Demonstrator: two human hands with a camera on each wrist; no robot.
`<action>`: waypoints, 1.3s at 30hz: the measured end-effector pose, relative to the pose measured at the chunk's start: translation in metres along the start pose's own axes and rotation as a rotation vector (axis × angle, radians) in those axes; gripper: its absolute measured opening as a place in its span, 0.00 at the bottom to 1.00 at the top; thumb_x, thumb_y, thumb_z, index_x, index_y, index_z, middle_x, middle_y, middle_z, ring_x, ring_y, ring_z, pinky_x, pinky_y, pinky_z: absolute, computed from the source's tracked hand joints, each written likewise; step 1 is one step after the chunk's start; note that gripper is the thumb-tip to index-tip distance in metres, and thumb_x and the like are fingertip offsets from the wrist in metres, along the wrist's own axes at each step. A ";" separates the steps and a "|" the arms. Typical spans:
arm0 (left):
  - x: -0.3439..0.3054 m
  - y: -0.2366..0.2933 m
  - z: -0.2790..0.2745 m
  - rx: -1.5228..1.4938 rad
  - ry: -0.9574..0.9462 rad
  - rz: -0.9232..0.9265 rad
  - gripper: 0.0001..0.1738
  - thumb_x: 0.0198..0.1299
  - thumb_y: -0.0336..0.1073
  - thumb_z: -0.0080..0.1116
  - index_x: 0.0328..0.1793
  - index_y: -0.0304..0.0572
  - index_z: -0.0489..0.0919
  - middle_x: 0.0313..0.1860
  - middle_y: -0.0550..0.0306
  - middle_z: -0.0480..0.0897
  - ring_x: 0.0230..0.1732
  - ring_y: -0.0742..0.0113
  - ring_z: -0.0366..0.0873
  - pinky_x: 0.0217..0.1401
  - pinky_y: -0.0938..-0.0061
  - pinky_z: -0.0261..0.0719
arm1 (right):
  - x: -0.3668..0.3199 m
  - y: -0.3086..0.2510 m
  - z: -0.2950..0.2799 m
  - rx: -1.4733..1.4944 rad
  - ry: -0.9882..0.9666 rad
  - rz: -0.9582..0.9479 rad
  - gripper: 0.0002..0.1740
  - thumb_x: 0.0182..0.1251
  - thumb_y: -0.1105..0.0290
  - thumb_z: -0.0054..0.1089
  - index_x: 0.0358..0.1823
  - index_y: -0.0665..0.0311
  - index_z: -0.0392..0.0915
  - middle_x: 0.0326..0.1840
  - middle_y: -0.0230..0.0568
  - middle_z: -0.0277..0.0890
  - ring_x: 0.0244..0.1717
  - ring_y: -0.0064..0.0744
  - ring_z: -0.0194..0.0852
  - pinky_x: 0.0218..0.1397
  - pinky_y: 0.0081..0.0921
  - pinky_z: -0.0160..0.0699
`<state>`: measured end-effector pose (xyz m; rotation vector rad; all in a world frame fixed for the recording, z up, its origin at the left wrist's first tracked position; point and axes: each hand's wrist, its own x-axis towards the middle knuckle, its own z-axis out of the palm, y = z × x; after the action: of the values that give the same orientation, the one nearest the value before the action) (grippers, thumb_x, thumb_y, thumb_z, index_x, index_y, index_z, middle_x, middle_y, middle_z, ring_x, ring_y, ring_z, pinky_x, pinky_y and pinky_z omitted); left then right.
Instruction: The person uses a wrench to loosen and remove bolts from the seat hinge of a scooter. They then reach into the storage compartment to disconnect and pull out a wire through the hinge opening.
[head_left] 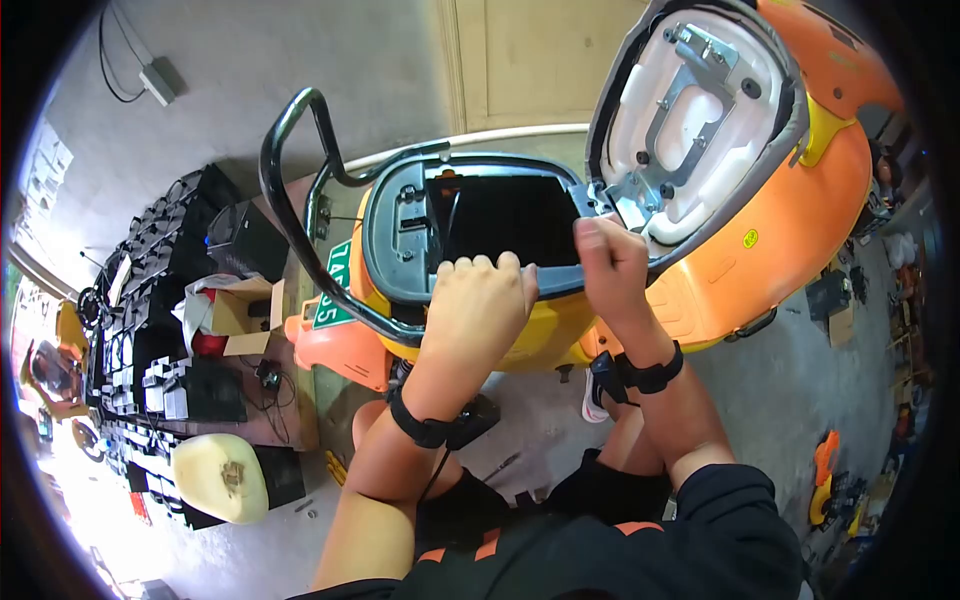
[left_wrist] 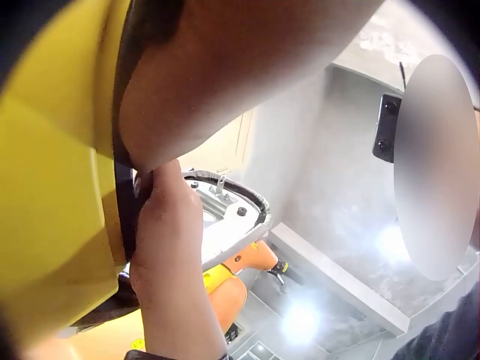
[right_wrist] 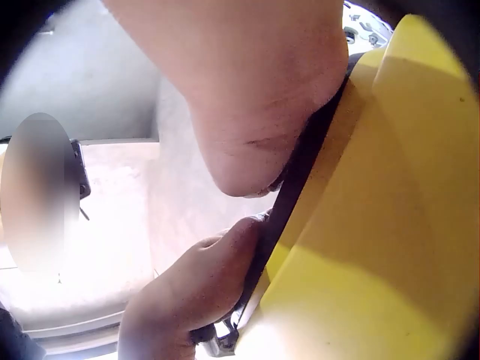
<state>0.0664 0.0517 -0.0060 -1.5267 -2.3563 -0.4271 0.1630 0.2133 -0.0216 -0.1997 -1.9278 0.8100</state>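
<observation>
An orange and yellow scooter [head_left: 545, 338] stands with its seat [head_left: 632, 100] tipped up, its white underside showing. Below it is the grey under-seat storage box, its dark cavity [head_left: 510, 220] facing up. My left hand [head_left: 476, 308] grips the near rim [head_left: 560, 284] of the box, fingers curled over it. Farther right, my right hand [head_left: 614, 272] holds the same rim close to the seat hinge, thumb uppermost. Both wrist views show the hands against the dark rim above the yellow side panel [right_wrist: 390, 217]; the fingertips are hidden there.
A black grab rail [head_left: 283, 190] curves around the scooter's rear, near a green number plate [head_left: 335, 290]. Black battery-like boxes [head_left: 180, 240] and an open carton [head_left: 245, 315] stand at left, with a pale seat-shaped foam piece [head_left: 215, 480] below. Orange parts [head_left: 826, 460] lie on the floor at right.
</observation>
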 end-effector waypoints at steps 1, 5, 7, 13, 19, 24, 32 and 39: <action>0.000 0.001 -0.001 0.004 0.015 0.002 0.19 0.76 0.46 0.52 0.34 0.42 0.80 0.26 0.48 0.84 0.32 0.50 0.85 0.40 0.57 0.78 | -0.003 0.003 0.001 0.000 0.005 -0.015 0.25 0.78 0.67 0.58 0.18 0.65 0.67 0.15 0.41 0.59 0.20 0.40 0.59 0.34 0.34 0.60; -0.001 0.001 0.001 0.018 0.020 -0.007 0.20 0.76 0.47 0.52 0.34 0.43 0.80 0.26 0.49 0.84 0.31 0.50 0.84 0.39 0.57 0.77 | -0.004 0.000 0.005 0.133 0.110 0.032 0.24 0.78 0.69 0.57 0.19 0.66 0.67 0.16 0.40 0.62 0.20 0.38 0.58 0.32 0.36 0.60; -0.002 0.000 0.000 -0.011 0.014 0.003 0.20 0.76 0.47 0.52 0.34 0.43 0.80 0.25 0.49 0.84 0.31 0.50 0.84 0.39 0.57 0.77 | 0.003 -0.006 0.005 -0.022 0.045 -0.026 0.24 0.77 0.71 0.58 0.19 0.66 0.66 0.16 0.41 0.62 0.20 0.41 0.58 0.32 0.35 0.59; -0.002 -0.002 -0.002 -0.028 -0.001 0.018 0.20 0.75 0.47 0.53 0.34 0.43 0.80 0.27 0.49 0.85 0.32 0.51 0.84 0.41 0.58 0.77 | 0.016 -0.011 0.010 -0.072 -0.032 -0.573 0.21 0.57 0.79 0.68 0.15 0.59 0.64 0.15 0.34 0.64 0.18 0.35 0.62 0.32 0.33 0.64; -0.005 -0.008 -0.003 -0.088 -0.003 0.029 0.20 0.76 0.48 0.53 0.35 0.41 0.80 0.28 0.48 0.84 0.34 0.49 0.84 0.42 0.58 0.77 | 0.008 -0.006 0.000 -0.039 -0.172 -0.635 0.18 0.60 0.77 0.64 0.16 0.63 0.65 0.16 0.34 0.63 0.18 0.35 0.61 0.34 0.34 0.65; -0.006 -0.007 -0.005 -0.118 0.005 0.032 0.21 0.76 0.49 0.53 0.35 0.41 0.80 0.28 0.48 0.84 0.34 0.49 0.84 0.43 0.58 0.77 | 0.001 0.003 -0.010 -0.008 -0.083 -0.400 0.21 0.69 0.77 0.62 0.17 0.65 0.65 0.16 0.38 0.60 0.18 0.40 0.60 0.32 0.34 0.63; -0.005 -0.006 -0.005 -0.088 -0.011 0.025 0.22 0.77 0.50 0.52 0.35 0.40 0.81 0.28 0.48 0.84 0.34 0.50 0.84 0.43 0.58 0.77 | -0.008 0.009 -0.023 0.039 -0.187 -0.323 0.19 0.67 0.76 0.63 0.18 0.65 0.67 0.17 0.38 0.62 0.20 0.39 0.61 0.36 0.34 0.63; -0.003 -0.005 -0.006 -0.070 -0.038 0.015 0.22 0.77 0.50 0.52 0.36 0.40 0.81 0.28 0.48 0.85 0.34 0.50 0.84 0.43 0.58 0.77 | -0.010 0.008 -0.023 0.071 -0.282 -0.359 0.16 0.61 0.75 0.64 0.19 0.64 0.68 0.18 0.38 0.64 0.22 0.39 0.63 0.39 0.35 0.64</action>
<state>0.0641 0.0448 -0.0024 -1.5961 -2.3803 -0.4863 0.1861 0.2254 -0.0275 0.3129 -2.1089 0.6884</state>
